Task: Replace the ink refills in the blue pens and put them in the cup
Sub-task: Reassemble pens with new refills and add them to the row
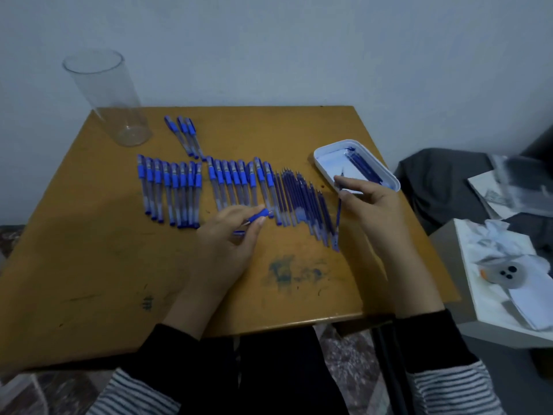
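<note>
One stained wooden table (89, 250), pale wall (299, 55), left hand (230, 235) gripping pen (258, 216), right hand (371, 205) pinching refill (338, 215)

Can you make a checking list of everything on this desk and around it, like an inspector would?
Surface: wooden table, ink smudges near the front.
Job's things: clear cup empty, far left corner; rows of blue pens; loose refills beside them; white tray holding more.
Clutter: nothing seen.
Hands: left hand holds a pen; right hand pinches a refill.
Cables: nothing seen.
Surroundings: plain wall; white box of crumpled paper, right.
</note>
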